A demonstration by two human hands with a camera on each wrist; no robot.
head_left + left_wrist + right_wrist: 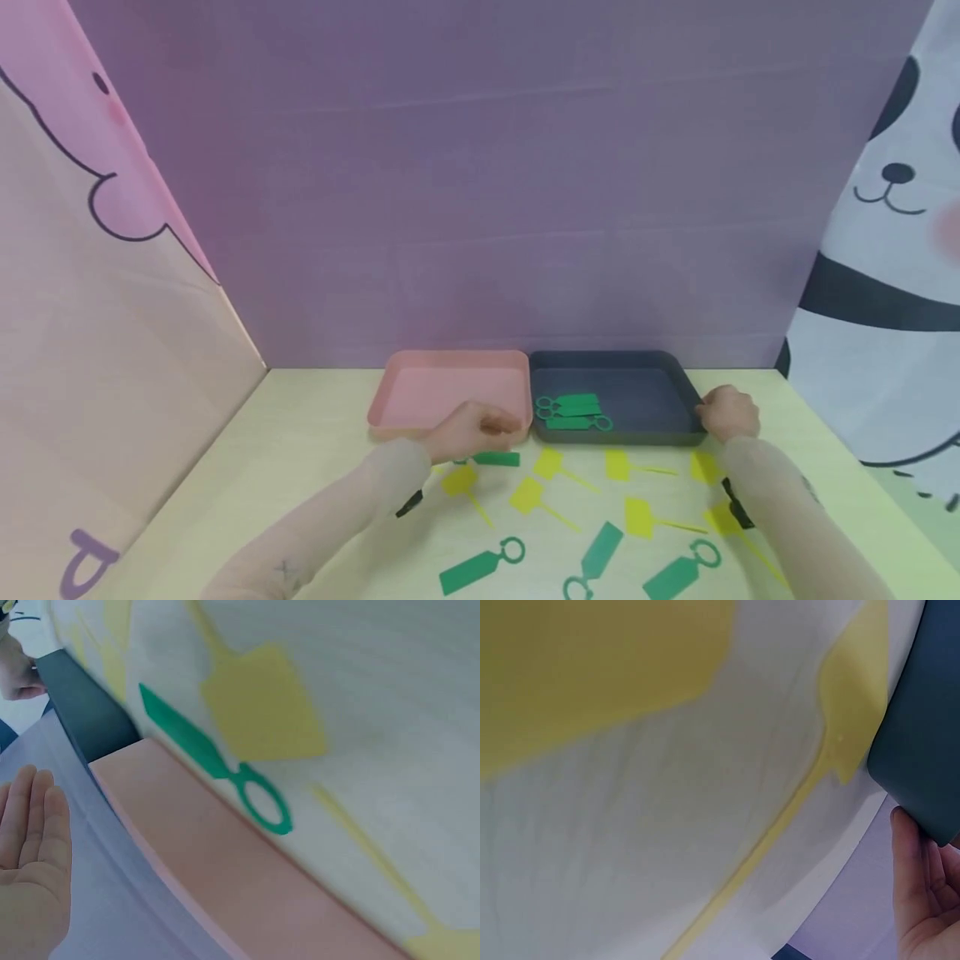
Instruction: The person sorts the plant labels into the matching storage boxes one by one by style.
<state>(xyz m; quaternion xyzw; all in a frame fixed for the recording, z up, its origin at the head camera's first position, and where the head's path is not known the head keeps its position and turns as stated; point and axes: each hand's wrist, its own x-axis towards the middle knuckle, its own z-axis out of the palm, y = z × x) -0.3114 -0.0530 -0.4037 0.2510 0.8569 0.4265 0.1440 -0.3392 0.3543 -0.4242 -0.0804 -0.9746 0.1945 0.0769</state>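
Note:
My left hand (pixel 474 429) hovers over the front right corner of the pink tray (pixel 442 387); in the left wrist view its fingers look straight, with nothing in them. A green tag with a ring end (pixel 187 739) lies on the table just in front of that tray. At the right, my right hand (pixel 729 412) pinches the side rim of the dark tray (pixel 637 387), near its front corner. Several green ring tags (pixel 577 410) lie stacked at the left of the dark tray. The right wrist view shows fingers (pixel 907 877) against the tray's corner.
Several yellow flag-shaped tags with thin tails (pixel 639 517) are spread on the pale table (pixel 300 433) before the trays. Three green ring tags (pixel 468 573) lie nearer the front. A purple cloth wall (pixel 480 208) stands behind; printed panels flank both sides.

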